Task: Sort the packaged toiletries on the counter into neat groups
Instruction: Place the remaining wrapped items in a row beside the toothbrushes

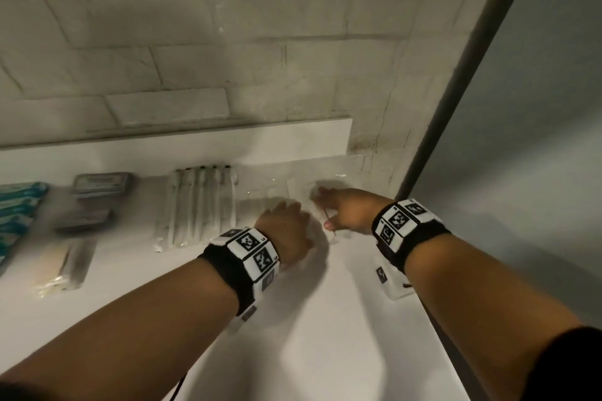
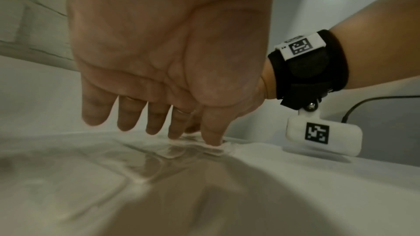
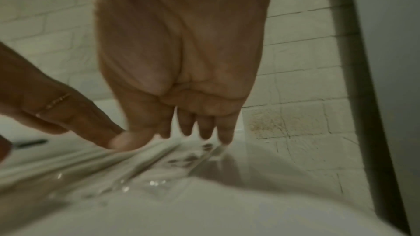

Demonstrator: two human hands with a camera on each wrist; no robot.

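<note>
Several flat clear plastic packets (image 1: 277, 189) lie side by side near the counter's back right corner. My left hand (image 1: 290, 205) hovers low over them with its fingers straight, and in the left wrist view its thumb and forefinger tips (image 2: 211, 139) press on a clear packet (image 2: 193, 150). Just to the right, my right hand (image 1: 321, 202) also has straight fingers, whose tips (image 3: 225, 139) touch a clear packet (image 3: 179, 161). Neither hand lifts anything. A row of white wrapped toothbrushes (image 1: 198, 205) lies left of the hands.
Further left on the white counter (image 1: 293, 319) are grey packets (image 1: 97, 187), teal packets (image 1: 16, 212) and a beige packet (image 1: 62, 264). A raised ledge (image 1: 228, 137) and tiled wall stand behind. A grey panel (image 1: 521, 140) closes the right side.
</note>
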